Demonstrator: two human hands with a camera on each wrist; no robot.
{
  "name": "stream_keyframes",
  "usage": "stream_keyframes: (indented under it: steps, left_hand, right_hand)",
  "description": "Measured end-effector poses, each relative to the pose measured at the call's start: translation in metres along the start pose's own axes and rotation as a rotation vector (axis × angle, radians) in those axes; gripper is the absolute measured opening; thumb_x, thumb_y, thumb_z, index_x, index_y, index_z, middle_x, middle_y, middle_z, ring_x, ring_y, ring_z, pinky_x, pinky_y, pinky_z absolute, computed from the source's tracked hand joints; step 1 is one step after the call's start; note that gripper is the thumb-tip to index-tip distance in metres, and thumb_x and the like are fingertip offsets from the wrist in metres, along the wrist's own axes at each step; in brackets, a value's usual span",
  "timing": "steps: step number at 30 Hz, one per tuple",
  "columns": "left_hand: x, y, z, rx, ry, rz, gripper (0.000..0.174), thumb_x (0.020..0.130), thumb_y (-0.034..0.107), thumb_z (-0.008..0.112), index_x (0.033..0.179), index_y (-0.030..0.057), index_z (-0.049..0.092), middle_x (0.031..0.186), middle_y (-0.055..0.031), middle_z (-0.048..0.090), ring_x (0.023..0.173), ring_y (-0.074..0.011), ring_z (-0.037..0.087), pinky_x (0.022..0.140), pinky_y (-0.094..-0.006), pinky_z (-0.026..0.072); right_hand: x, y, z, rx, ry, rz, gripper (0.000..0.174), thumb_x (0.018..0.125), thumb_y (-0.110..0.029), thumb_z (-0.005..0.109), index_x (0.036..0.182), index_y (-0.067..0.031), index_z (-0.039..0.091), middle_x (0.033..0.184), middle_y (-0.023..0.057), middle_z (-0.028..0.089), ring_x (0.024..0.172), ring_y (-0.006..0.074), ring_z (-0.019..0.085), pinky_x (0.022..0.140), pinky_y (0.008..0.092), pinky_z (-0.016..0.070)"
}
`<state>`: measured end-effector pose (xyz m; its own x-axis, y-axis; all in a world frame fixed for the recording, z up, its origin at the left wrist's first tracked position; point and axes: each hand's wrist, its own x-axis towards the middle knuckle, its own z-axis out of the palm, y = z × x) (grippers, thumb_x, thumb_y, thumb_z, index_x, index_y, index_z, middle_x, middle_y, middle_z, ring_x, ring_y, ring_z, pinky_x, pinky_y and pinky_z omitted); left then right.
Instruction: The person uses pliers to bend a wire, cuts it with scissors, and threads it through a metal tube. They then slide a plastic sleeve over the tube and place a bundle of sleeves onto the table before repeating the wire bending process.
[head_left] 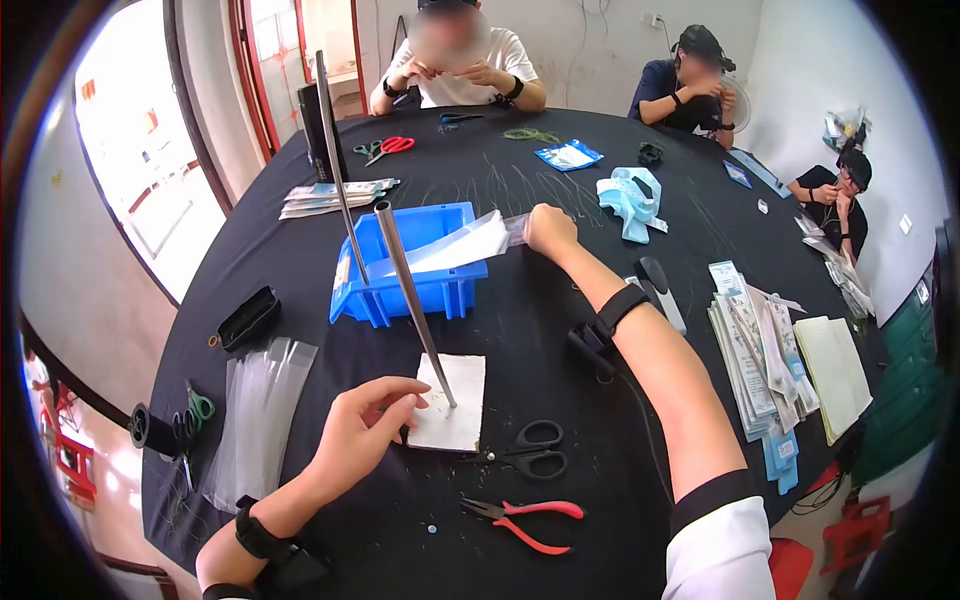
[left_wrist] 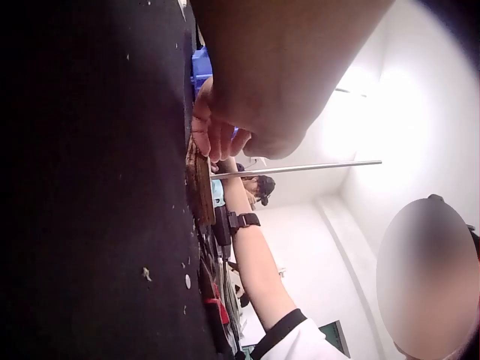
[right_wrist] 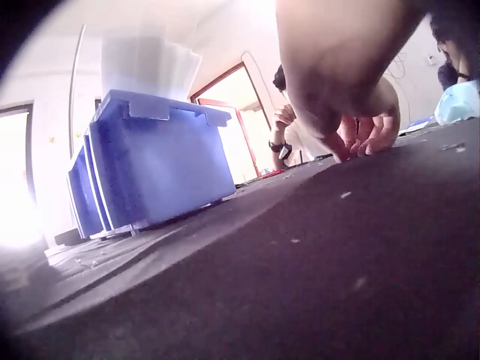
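A metal rod (head_left: 410, 290) stands on a white square board (head_left: 467, 400), whose edge shows as brown layers in the left wrist view. My left hand (head_left: 366, 430) rests at the board's left edge, fingers loosely bent, holding nothing visible. Beyond the blue bin (head_left: 430, 297), my right hand (head_left: 551, 231) is low over the cloth, its bent fingertips (right_wrist: 364, 146) down at the surface; whether they pinch something thin is hidden. Clear and white plastic sleeves (head_left: 450, 245) lean out of the bin, their ends beside this hand in the head view.
Black scissors (head_left: 540, 462) and red-handled pliers (head_left: 530, 515) lie near the board. Clear sleeves (head_left: 262, 420) are at the left, printed packets (head_left: 745, 350) at the right. A second rod (head_left: 340, 180) rises by the bin. Fine threads (head_left: 500, 190) spread behind it. Several people sit around.
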<state>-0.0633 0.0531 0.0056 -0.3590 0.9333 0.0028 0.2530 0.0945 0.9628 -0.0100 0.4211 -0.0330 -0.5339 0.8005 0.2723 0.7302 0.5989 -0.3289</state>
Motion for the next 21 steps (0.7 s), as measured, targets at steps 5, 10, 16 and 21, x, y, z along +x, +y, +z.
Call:
stream_keyframes:
  steps: [5, 10, 16, 21]
  left_hand:
    - [0.001, -0.005, -0.001, -0.056, -0.017, -0.031, 0.023, 0.091, 0.008, 0.048, 0.107, -0.0032, 0.059, 0.087, -0.0075, 0.063, 0.074, -0.0086, 0.057, 0.060, -0.0212, 0.0466]
    - [0.000, -0.005, -0.003, -0.093, -0.009, -0.073, 0.022, 0.091, 0.011, 0.049, 0.106, -0.0019, 0.060, 0.086, -0.0059, 0.063, 0.074, -0.0069, 0.056, 0.061, -0.0202, 0.0452]
    - [0.000, -0.009, -0.002, -0.095, -0.002, -0.059, 0.022, 0.091, 0.010, 0.049, 0.105, -0.0025, 0.060, 0.084, -0.0064, 0.063, 0.073, -0.0073, 0.056, 0.062, -0.0202, 0.0456]
    - [-0.001, -0.006, 0.000, -0.103, -0.012, -0.075, 0.022, 0.091, 0.011, 0.049, 0.105, -0.0024, 0.060, 0.082, -0.0064, 0.064, 0.072, -0.0075, 0.056, 0.062, -0.0205, 0.0456]
  right_hand:
    - [0.002, -0.004, -0.001, 0.059, 0.029, 0.057, 0.023, 0.070, -0.015, 0.061, 0.088, -0.0012, 0.065, 0.094, 0.0203, 0.065, 0.090, 0.0363, 0.063, 0.077, 0.0428, 0.0508]
    - [0.015, -0.012, 0.014, 0.053, 0.126, 0.070, 0.018, 0.067, -0.012, 0.059, 0.080, 0.0000, 0.065, 0.085, 0.0228, 0.065, 0.084, 0.0390, 0.063, 0.072, 0.0450, 0.0514]
    - [0.005, -0.010, 0.000, 0.070, 0.108, 0.104, 0.017, 0.071, -0.010, 0.059, 0.084, -0.0011, 0.066, 0.091, 0.0209, 0.065, 0.089, 0.0364, 0.063, 0.075, 0.0425, 0.0514]
    - [0.000, -0.012, 0.000, 0.042, 0.100, 0.034, 0.019, 0.070, -0.013, 0.062, 0.086, -0.0025, 0.066, 0.090, 0.0201, 0.065, 0.089, 0.0349, 0.063, 0.075, 0.0414, 0.0516]
